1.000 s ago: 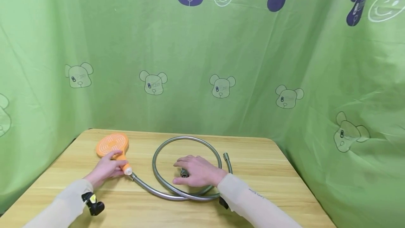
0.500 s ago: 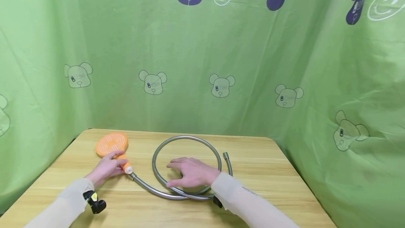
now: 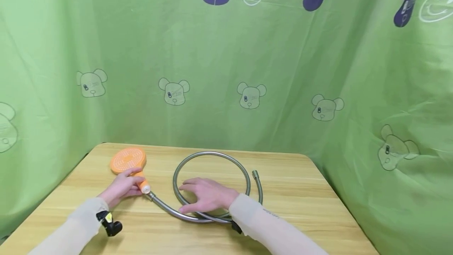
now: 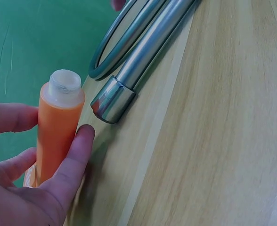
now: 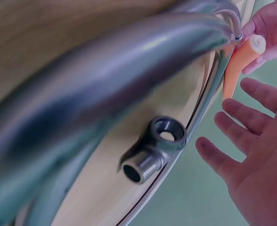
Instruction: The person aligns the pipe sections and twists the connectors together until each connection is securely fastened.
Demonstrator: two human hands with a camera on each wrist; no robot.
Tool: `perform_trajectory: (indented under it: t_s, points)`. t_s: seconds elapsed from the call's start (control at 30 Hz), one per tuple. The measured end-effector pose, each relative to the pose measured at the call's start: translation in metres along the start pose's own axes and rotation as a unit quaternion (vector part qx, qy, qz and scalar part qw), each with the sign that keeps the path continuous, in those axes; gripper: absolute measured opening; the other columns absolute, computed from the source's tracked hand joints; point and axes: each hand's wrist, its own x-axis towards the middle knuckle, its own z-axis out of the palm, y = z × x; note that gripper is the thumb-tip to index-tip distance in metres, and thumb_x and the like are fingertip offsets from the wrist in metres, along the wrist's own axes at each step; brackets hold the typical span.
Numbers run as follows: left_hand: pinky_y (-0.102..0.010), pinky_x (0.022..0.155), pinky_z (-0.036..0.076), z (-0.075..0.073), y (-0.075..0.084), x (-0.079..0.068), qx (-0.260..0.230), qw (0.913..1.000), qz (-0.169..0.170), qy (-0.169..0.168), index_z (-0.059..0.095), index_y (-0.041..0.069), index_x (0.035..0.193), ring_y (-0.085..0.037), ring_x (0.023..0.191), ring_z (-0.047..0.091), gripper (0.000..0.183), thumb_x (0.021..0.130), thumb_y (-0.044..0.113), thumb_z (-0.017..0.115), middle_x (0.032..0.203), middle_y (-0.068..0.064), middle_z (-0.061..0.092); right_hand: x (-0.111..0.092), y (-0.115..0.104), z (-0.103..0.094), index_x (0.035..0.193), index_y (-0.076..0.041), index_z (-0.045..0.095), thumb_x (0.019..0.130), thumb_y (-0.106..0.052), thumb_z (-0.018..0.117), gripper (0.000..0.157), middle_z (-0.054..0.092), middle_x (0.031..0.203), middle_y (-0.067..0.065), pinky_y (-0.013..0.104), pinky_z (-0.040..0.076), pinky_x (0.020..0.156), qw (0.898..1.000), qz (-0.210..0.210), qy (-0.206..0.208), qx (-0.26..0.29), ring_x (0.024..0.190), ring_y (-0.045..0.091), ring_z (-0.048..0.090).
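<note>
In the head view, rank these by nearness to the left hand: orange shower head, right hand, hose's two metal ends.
1. Orange shower head: gripped by the left hand.
2. Left hose end: just right of that hand.
3. Right hand: over the looped hose.
4. Right hose end: farthest right.

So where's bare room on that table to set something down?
The table is bare right of the hose and, nearer, between the sleeves. Crowded: middle, with hose, fitting and right hand; left, with shower head and left hand.
</note>
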Motion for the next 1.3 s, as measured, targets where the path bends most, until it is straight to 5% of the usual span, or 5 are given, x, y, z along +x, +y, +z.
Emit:
perform_trajectory:
  t_s: [0.8, 1.3]
  points:
    - [-0.036, 0.085, 0.061, -0.004, -0.005, 0.005, -0.053, 0.9984, 0.009, -0.018, 0.014, -0.008, 0.156, -0.018, 0.086, 0.07, 0.073, 0.099, 0.003, 0.059, 0.11, -0.017, 0.061, 0.034, -0.024, 0.006, 0.155, -0.025, 0.039, 0.088, -0.081, 0.043, 0.088, 0.034, 0.163, 0.001, 0.038, 0.037, 0.118, 0.999, -0.018, -0.034, 0.021, 0.148, 0.019, 0.036]
    - [-0.037, 0.086, 0.061, 0.003, 0.001, 0.003, -0.024, 0.9996, -0.013, -0.005, 0.015, -0.005, 0.157, -0.02, 0.087, 0.068, 0.073, 0.1, 0.006, 0.059, 0.122, -0.027, 0.057, 0.048, -0.035, 0.008, 0.153, -0.023, 0.042, 0.088, -0.073, 0.057, 0.083, 0.038, 0.16, 0.0, 0.033, 0.038, 0.117, 0.999, -0.022, -0.041, 0.009, 0.145, 0.016, 0.04]
